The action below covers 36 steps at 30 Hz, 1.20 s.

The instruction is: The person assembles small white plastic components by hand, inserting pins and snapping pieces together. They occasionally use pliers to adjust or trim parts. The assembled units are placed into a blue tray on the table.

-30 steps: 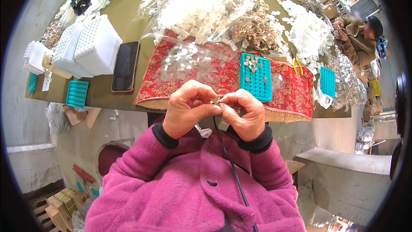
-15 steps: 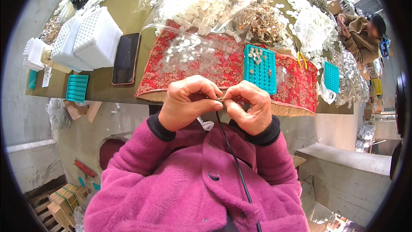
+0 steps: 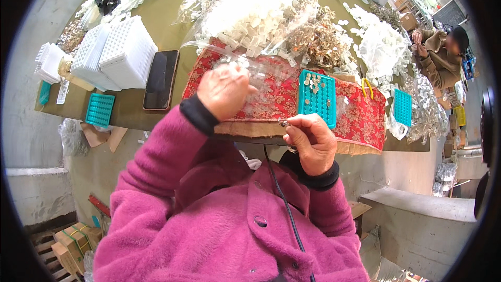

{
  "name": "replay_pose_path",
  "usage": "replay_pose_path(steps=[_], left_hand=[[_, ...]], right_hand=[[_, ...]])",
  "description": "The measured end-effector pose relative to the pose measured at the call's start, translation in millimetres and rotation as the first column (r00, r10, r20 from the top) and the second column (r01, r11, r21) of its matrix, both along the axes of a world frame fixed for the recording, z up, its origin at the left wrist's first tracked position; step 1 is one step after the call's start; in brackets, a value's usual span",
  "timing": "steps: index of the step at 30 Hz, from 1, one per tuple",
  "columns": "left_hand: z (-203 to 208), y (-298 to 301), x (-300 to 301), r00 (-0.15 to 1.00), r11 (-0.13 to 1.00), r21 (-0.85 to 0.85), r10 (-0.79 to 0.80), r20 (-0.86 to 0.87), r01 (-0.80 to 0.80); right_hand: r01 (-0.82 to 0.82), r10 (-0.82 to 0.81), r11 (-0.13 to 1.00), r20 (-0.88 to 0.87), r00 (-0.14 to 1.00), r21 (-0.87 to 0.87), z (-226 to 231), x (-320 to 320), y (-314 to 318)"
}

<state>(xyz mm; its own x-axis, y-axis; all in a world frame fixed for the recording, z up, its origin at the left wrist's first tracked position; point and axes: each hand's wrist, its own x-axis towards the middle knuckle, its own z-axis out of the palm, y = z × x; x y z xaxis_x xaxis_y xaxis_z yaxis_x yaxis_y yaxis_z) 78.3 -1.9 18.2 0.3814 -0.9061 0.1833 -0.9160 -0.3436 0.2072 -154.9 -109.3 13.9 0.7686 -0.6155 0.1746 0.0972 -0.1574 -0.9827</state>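
A red patterned cloth (image 3: 361, 120) lies on the olive bench (image 3: 168, 18), near a grey wall (image 3: 31, 143). The right hand (image 3: 315, 143) pinches a metal piece (image 3: 283, 122); the left hand (image 3: 223, 91) has a grip I cannot tell.

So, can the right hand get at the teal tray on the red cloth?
Likely yes: the teal tray lies just beyond the right hand, nothing visible between them, though that hand holds a small metal piece.
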Motion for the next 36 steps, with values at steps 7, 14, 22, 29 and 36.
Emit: replay_pose_path(steps=[7, 14, 22, 29, 36], left_hand=[[-10, -58, 50, 0.973, 0.971, -0.235, 0.085, 0.213, -0.033], [-15, -85, 52, 0.993, 0.987, -0.132, 0.102, 0.052, -0.094], [13, -28, 13, 0.953, 0.872, -0.478, -0.228, -0.198, 0.109], [2, 16, -86, 0.612, 0.831, -0.538, -0.355, -0.707, -0.14], [-25, 29, -99, 0.26, 0.783, -0.535, -0.471, -0.843, -0.316]], right_hand=[[-0.02, 0.021, 0.999, 0.028, 0.999, -0.038, -9, -7, 7], [0.017, -0.008, 0.975, 0.042, 0.999, -0.222, -14, -13, 5], [0.139, -0.118, 0.978, 0.138, 0.983, -0.153, -17, -7, 3], [0.244, -0.121, 0.84, 0.272, 0.955, -0.484, -12, 5, 2], [0.147, -0.044, 0.856, 0.214, 0.976, -0.496, -13, 1, 8]])
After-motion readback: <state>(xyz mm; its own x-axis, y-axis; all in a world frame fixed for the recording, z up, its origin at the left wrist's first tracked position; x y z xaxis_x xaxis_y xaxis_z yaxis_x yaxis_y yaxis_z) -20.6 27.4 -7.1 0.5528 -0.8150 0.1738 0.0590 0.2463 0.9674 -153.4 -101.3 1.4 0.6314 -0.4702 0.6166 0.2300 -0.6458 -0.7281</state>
